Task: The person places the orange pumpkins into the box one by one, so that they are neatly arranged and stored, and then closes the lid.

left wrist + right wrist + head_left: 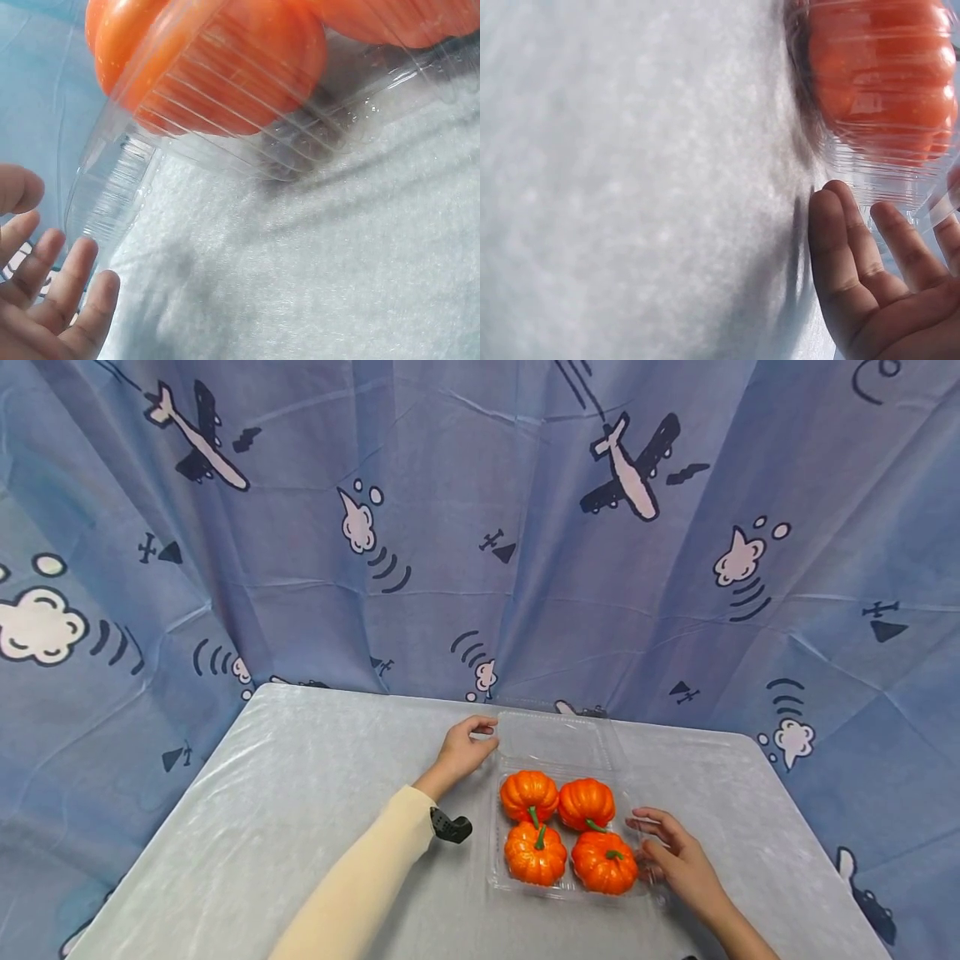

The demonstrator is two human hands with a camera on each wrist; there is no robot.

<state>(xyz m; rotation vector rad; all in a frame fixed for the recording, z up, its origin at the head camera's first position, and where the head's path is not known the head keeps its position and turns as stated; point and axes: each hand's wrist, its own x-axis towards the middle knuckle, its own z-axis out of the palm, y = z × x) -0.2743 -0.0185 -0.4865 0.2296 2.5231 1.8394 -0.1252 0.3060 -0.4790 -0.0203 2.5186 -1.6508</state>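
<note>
Several small orange pumpkins (536, 854) with green stems sit in a clear plastic clamshell box (525, 887). Its transparent lid (551, 739) is folded back towards the curtain. At the lid's left edge is my left hand (467, 748), fingers loosely bent; the left wrist view shows fingers (79, 274) spread beside the clear plastic, gripping nothing visible. On the box's right side, my right hand (678, 860) has its fingertips against or very near the wall. In the right wrist view the fingers (832, 240) are fairly straight, below a pumpkin (885, 75) seen through ribbed plastic.
The box rests on a table with a pale, shiny cloth (300, 793). A blue curtain (435, 527) printed with planes and clouds hangs behind the table's far edge. A black device (451, 826) is strapped to the left wrist over a cream sleeve (360, 877).
</note>
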